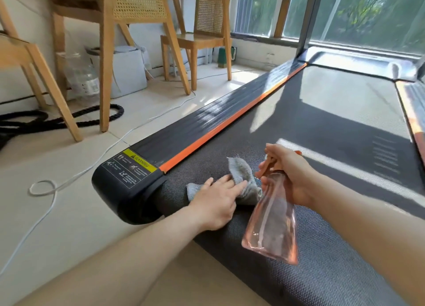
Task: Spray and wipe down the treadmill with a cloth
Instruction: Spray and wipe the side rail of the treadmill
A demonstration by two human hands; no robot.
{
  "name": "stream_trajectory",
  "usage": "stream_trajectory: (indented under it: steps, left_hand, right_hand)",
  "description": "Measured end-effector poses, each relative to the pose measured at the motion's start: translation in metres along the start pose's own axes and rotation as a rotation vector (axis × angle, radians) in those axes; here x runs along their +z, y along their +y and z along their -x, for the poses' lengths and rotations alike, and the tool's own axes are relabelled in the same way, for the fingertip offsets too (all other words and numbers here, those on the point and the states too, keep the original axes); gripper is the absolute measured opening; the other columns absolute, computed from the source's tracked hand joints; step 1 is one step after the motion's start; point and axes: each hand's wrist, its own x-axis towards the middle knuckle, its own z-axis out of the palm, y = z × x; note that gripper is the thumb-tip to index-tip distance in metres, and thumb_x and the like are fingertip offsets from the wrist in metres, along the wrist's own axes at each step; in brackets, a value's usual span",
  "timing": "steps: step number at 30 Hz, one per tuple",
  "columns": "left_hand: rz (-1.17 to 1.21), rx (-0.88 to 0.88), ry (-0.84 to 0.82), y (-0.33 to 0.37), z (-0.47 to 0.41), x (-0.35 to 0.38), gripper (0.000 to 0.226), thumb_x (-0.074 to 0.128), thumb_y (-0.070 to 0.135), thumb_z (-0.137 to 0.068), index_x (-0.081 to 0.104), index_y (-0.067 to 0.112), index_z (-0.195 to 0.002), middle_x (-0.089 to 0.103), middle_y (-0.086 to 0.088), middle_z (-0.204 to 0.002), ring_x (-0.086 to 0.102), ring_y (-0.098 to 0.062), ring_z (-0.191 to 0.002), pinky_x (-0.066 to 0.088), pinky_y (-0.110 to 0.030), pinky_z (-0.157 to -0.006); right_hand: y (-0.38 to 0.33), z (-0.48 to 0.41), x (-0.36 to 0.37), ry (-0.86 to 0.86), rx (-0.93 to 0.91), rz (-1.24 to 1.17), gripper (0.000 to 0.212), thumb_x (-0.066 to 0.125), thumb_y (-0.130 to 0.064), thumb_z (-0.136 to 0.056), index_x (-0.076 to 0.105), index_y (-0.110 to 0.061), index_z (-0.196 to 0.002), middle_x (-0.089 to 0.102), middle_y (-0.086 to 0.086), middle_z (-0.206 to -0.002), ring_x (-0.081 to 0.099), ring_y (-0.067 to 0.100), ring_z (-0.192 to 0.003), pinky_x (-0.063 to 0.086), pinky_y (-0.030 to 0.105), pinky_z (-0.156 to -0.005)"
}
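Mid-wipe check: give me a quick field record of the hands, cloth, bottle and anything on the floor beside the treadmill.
left hand: fingers laid flat on the grey cloth, pressing it on the treadmill belt
right hand: grips the spray bottle at its neck, above the belt
cloth position: belt end near the warning label, beside the orange-striped side rail
bottle: clear pinkish, tilted, trigger end toward the cloth
floor: white cable, wooden chairs

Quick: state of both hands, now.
Left hand: open, fingers straight, pressing the grey cloth onto the treadmill belt.
Right hand: closed around the neck of the pink spray bottle.
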Motion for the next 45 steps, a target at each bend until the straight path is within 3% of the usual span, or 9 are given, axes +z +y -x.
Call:
stream_trajectory:
  steps: [6, 11, 13, 18, 22, 30, 36, 42, 45]
  left_hand:
    - [0.026, -0.273, 0.061, -0.038, -0.015, -0.016, 0.064, 0.033, 0.011, -0.095, 0.016, 0.024, -0.155, 0.023, 0.003, -0.16, 0.011, -0.016, -0.149, 0.013, -0.043, -0.121]
    - [0.086, -0.387, 0.035, -0.022, -0.03, -0.022, 0.068, 0.038, 0.008, -0.09, 0.017, 0.014, -0.154, 0.023, -0.005, -0.16, 0.012, -0.021, -0.148, 0.016, -0.047, -0.119]
    - [0.125, -0.349, 0.003, -0.005, -0.035, -0.023, 0.067, 0.039, 0.01, -0.091, 0.018, 0.014, -0.154, 0.022, -0.007, -0.16, 0.012, -0.022, -0.149, 0.015, -0.046, -0.12]
    - [0.233, -0.024, -0.051, 0.037, -0.042, -0.02, 0.04, 0.05, 0.036, -0.094, 0.053, 0.022, -0.131, 0.052, -0.002, -0.137, 0.043, -0.019, -0.129, 0.036, -0.042, -0.107]
    - [0.009, 0.047, -0.007, 0.025, -0.048, -0.022, 0.041, 0.043, 0.032, -0.101, 0.042, 0.026, -0.142, 0.049, 0.003, -0.14, 0.042, -0.017, -0.13, 0.035, -0.04, -0.105]
    - [-0.074, -0.297, 0.102, -0.002, -0.085, -0.02, 0.043, 0.029, 0.037, -0.103, 0.041, 0.014, -0.138, 0.048, -0.009, -0.14, 0.037, -0.026, -0.134, 0.031, -0.045, -0.109]
    - [-0.003, -0.557, 0.164, -0.049, -0.064, -0.032, 0.042, 0.028, 0.036, -0.101, 0.052, 0.012, -0.124, 0.054, -0.016, -0.131, 0.049, -0.033, -0.122, 0.038, -0.044, -0.1]
    - [0.059, -0.124, -0.015, 0.022, -0.081, -0.02, 0.049, 0.026, 0.045, -0.1, 0.049, 0.018, -0.134, 0.051, -0.011, -0.137, 0.047, -0.032, -0.124, 0.039, -0.046, -0.103]
    - [0.011, -0.016, -0.095, 0.031, -0.083, -0.015, 0.047, 0.034, 0.047, -0.098, 0.047, 0.021, -0.136, 0.044, -0.001, -0.147, 0.037, -0.023, -0.137, 0.024, -0.047, -0.116]
  right_hand:
    - [-0.007, -0.008, -0.01, -0.064, 0.036, 0.029, 0.029, 0.062, -0.033, -0.091, 0.054, -0.006, -0.081, 0.053, 0.009, -0.059, 0.053, 0.021, -0.04, 0.049, 0.029, -0.043]
    - [-0.013, -0.019, -0.014, -0.065, 0.008, 0.044, 0.036, 0.062, -0.038, -0.091, 0.059, -0.004, -0.08, 0.06, 0.014, -0.067, 0.056, 0.021, -0.045, 0.052, 0.031, -0.049]
    - [-0.012, -0.023, -0.015, -0.06, 0.008, 0.027, 0.036, 0.063, -0.038, -0.092, 0.06, -0.004, -0.083, 0.061, 0.015, -0.069, 0.057, 0.021, -0.045, 0.052, 0.03, -0.049]
    - [-0.01, -0.032, -0.018, -0.048, -0.004, -0.056, 0.028, 0.061, -0.032, -0.093, 0.055, -0.005, -0.09, 0.053, 0.013, -0.067, 0.052, 0.021, -0.038, 0.049, 0.027, -0.04]
    - [-0.014, -0.038, -0.018, -0.078, 0.0, -0.102, 0.032, 0.06, -0.034, -0.093, 0.052, -0.008, -0.077, 0.051, 0.009, -0.061, 0.051, 0.021, -0.039, 0.048, 0.028, -0.04]
    - [0.001, -0.042, -0.012, -0.142, 0.08, -0.126, 0.036, 0.06, -0.04, -0.093, 0.058, -0.004, -0.09, 0.058, 0.011, -0.065, 0.054, 0.019, -0.038, 0.052, 0.027, -0.044]
    - [0.004, -0.041, -0.015, -0.119, 0.1, -0.189, 0.04, 0.058, -0.043, -0.093, 0.058, -0.003, -0.091, 0.06, 0.012, -0.068, 0.055, 0.019, -0.042, 0.052, 0.028, -0.046]
    - [-0.001, -0.042, -0.014, -0.11, 0.059, -0.252, 0.035, 0.06, -0.04, -0.093, 0.057, -0.006, -0.085, 0.062, 0.011, -0.067, 0.057, 0.02, -0.043, 0.052, 0.025, -0.045]
    - [-0.006, -0.043, -0.015, -0.137, 0.035, -0.253, 0.031, 0.06, -0.041, -0.094, 0.058, -0.01, -0.091, 0.063, 0.011, -0.067, 0.059, 0.02, -0.047, 0.052, 0.026, -0.051]
